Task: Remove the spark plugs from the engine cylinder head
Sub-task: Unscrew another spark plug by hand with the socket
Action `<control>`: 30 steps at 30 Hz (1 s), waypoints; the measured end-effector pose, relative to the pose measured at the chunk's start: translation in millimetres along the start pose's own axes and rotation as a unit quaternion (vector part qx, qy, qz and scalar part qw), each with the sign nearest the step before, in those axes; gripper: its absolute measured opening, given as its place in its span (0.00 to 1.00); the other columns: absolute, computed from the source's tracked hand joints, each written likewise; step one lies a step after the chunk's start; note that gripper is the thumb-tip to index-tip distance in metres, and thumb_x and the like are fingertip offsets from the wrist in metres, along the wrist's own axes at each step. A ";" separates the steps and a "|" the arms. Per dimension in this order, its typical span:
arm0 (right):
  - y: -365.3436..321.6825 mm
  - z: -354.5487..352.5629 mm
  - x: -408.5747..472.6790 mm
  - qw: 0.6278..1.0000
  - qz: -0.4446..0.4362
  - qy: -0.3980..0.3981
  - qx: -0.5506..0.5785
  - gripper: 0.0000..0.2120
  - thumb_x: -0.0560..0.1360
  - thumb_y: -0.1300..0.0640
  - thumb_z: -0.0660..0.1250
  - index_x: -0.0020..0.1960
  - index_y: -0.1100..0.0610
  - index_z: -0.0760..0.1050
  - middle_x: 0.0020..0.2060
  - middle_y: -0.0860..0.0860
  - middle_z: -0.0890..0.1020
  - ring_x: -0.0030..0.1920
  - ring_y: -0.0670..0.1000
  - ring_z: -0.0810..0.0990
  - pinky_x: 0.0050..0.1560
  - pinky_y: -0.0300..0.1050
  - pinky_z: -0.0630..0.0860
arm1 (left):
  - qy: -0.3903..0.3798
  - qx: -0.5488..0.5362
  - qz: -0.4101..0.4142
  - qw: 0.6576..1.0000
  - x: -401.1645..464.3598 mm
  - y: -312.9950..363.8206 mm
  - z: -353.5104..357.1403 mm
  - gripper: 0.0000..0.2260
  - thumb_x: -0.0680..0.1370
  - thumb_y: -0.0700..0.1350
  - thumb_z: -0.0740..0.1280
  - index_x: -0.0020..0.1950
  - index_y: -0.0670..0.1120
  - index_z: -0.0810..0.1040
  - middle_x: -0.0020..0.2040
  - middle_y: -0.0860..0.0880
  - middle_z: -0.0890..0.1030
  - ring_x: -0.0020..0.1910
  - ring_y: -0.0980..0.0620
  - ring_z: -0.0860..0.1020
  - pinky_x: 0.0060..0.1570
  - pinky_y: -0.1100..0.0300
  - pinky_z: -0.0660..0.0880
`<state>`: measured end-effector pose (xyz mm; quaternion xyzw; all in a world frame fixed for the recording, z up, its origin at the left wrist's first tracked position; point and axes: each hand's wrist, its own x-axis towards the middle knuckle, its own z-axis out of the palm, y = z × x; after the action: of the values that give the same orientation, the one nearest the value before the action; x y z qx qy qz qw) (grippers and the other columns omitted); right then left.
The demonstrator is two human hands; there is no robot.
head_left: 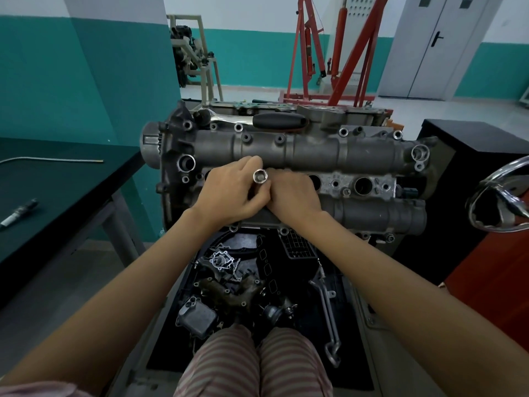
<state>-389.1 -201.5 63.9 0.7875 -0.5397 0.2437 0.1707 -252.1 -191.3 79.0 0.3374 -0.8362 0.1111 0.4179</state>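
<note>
we hold the spark plug socket (pixel 260 176) upright in our left hand (pixel 229 193), fingers curled round its shaft, its open drive end facing up. our right hand (pixel 294 193) lies beside it on the cylinder head (pixel 315 150), fingers hidden, so we cannot tell what it grips. the socket seems to stand in a plug well between the two cam housings; we should keep it straight and turn gently so the plug lifts without cocking. the ratchet (pixel 257 121) rests on the far edge of the head, within reach. one spark plug (pixel 18 212) already lies on the dark table (pixel 71 179) to our left. open wells (pixel 363 185) lie to the right; room above is free.
</note>
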 end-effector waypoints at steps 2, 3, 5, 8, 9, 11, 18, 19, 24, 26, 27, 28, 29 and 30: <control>-0.1 0.5 0.2 1.000 0.006 0.001 0.008 0.10 0.77 0.53 0.57 0.48 0.59 0.72 0.44 0.57 0.80 0.45 0.60 0.78 0.35 0.46 0.60 | 0.003 0.004 0.013 1.000 -1.1 0.4 2.4 0.12 0.73 0.48 0.58 0.36 0.39 0.67 0.31 0.45 0.71 0.27 0.46 0.67 0.26 0.58 0.64; -0.2 0.4 0.5 1.000 0.012 0.001 0.016 0.10 0.76 0.52 0.57 0.47 0.59 0.72 0.44 0.57 0.80 0.44 0.60 0.78 0.35 0.45 0.60 | 0.009 0.007 0.012 1.000 -2.0 0.9 3.9 0.12 0.74 0.47 0.58 0.36 0.40 0.67 0.30 0.45 0.71 0.26 0.47 0.67 0.26 0.59 0.64; -1.2 -0.9 0.4 0.999 0.025 0.004 0.042 0.10 0.76 0.51 0.58 0.45 0.58 0.69 0.41 0.58 0.80 0.41 0.60 0.78 0.33 0.45 0.59 | 0.029 -0.006 -0.017 0.999 -4.0 1.6 7.7 0.12 0.75 0.48 0.59 0.35 0.44 0.63 0.30 0.47 0.68 0.27 0.50 0.64 0.27 0.60 0.62; -3.4 -4.5 -2.0 0.997 0.034 0.001 0.074 0.12 0.74 0.48 0.60 0.42 0.55 0.62 0.37 0.58 0.80 0.38 0.60 0.78 0.31 0.45 0.58 | 0.069 -0.082 -0.069 0.992 -5.7 2.0 14.5 0.15 0.75 0.48 0.63 0.33 0.47 0.60 0.27 0.53 0.62 0.27 0.55 0.60 0.29 0.61 0.59; -3.5 -5.8 -2.8 0.996 0.034 0.000 0.078 0.12 0.74 0.47 0.61 0.41 0.55 0.63 0.36 0.58 0.80 0.37 0.61 0.78 0.31 0.44 0.59 | 0.084 -0.103 -0.082 0.988 -6.2 2.3 16.5 0.16 0.75 0.47 0.64 0.32 0.47 0.59 0.26 0.54 0.60 0.27 0.54 0.60 0.29 0.62 0.57; -3.0 -7.3 -3.9 0.996 0.032 0.005 0.078 0.13 0.73 0.47 0.62 0.42 0.57 0.71 0.36 0.59 0.80 0.39 0.61 0.78 0.33 0.44 0.61 | 0.102 -0.129 -0.112 0.980 -7.7 2.3 18.9 0.18 0.74 0.47 0.65 0.31 0.48 0.58 0.25 0.55 0.59 0.27 0.53 0.60 0.28 0.62 0.58; -0.5 -4.7 -1.6 0.999 0.003 -0.020 0.025 0.11 0.75 0.51 0.58 0.46 0.57 0.74 0.43 0.55 0.81 0.45 0.58 0.77 0.37 0.46 0.64 | 0.063 -0.170 -0.121 0.976 -22.0 8.7 16.3 0.11 0.75 0.49 0.62 0.38 0.45 0.64 0.29 0.52 0.66 0.29 0.52 0.67 0.29 0.67 0.62; -0.4 -4.7 -1.7 0.999 -0.001 -0.023 0.023 0.10 0.76 0.52 0.58 0.46 0.57 0.74 0.43 0.54 0.81 0.45 0.58 0.77 0.37 0.46 0.64 | 0.062 -0.159 -0.126 0.977 -21.4 10.7 16.7 0.11 0.75 0.48 0.61 0.37 0.45 0.63 0.29 0.53 0.65 0.29 0.53 0.65 0.29 0.66 0.61; -1.5 -5.6 -3.8 0.998 0.019 -0.008 0.058 0.08 0.76 0.52 0.60 0.42 0.56 0.65 0.40 0.56 0.80 0.42 0.60 0.78 0.34 0.46 0.60 | 0.088 -0.114 -0.164 0.976 -16.2 15.6 20.5 0.16 0.75 0.42 0.65 0.32 0.46 0.60 0.26 0.55 0.61 0.25 0.55 0.61 0.29 0.64 0.57; -3.0 -6.5 -5.2 0.997 0.029 0.002 0.066 0.10 0.74 0.50 0.61 0.42 0.55 0.63 0.38 0.56 0.80 0.40 0.60 0.78 0.34 0.45 0.59 | 0.111 -0.132 -0.161 0.972 -15.6 16.2 21.7 0.18 0.75 0.43 0.66 0.30 0.46 0.60 0.24 0.54 0.61 0.26 0.53 0.60 0.28 0.66 0.57; -3.2 -6.7 -5.7 0.997 0.031 0.005 0.064 0.09 0.74 0.50 0.62 0.42 0.55 0.65 0.38 0.56 0.80 0.40 0.60 0.79 0.34 0.44 0.59 | 0.123 -0.140 -0.155 0.970 -15.2 16.6 22.0 0.19 0.75 0.43 0.66 0.29 0.46 0.59 0.24 0.55 0.60 0.26 0.53 0.61 0.27 0.66 0.57; -3.3 -7.1 -5.9 0.998 0.030 0.007 0.061 0.09 0.73 0.49 0.62 0.42 0.55 0.69 0.37 0.56 0.80 0.41 0.60 0.79 0.34 0.44 0.60 | 0.133 -0.144 -0.148 0.969 -15.0 16.9 22.1 0.20 0.75 0.44 0.66 0.29 0.47 0.59 0.24 0.55 0.60 0.27 0.53 0.61 0.27 0.67 0.56; -3.3 -7.1 -5.8 0.998 0.028 0.007 0.058 0.09 0.73 0.50 0.62 0.42 0.55 0.72 0.37 0.56 0.81 0.41 0.59 0.79 0.34 0.44 0.60 | 0.140 -0.144 -0.144 0.969 -15.4 17.2 22.0 0.20 0.75 0.44 0.66 0.29 0.47 0.58 0.24 0.55 0.60 0.27 0.52 0.61 0.27 0.66 0.56; -2.9 -6.5 -5.9 0.998 0.024 0.006 0.054 0.09 0.73 0.50 0.62 0.41 0.55 0.75 0.37 0.55 0.81 0.42 0.59 0.78 0.34 0.44 0.61 | 0.141 -0.142 -0.142 0.969 -16.1 17.1 21.8 0.19 0.75 0.46 0.66 0.30 0.46 0.59 0.24 0.53 0.61 0.27 0.51 0.61 0.27 0.66 0.57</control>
<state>-389.4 -192.5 65.8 0.7810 -0.5434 0.2812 0.1251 -270.1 -181.1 54.6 0.3711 -0.7196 -0.0227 0.5865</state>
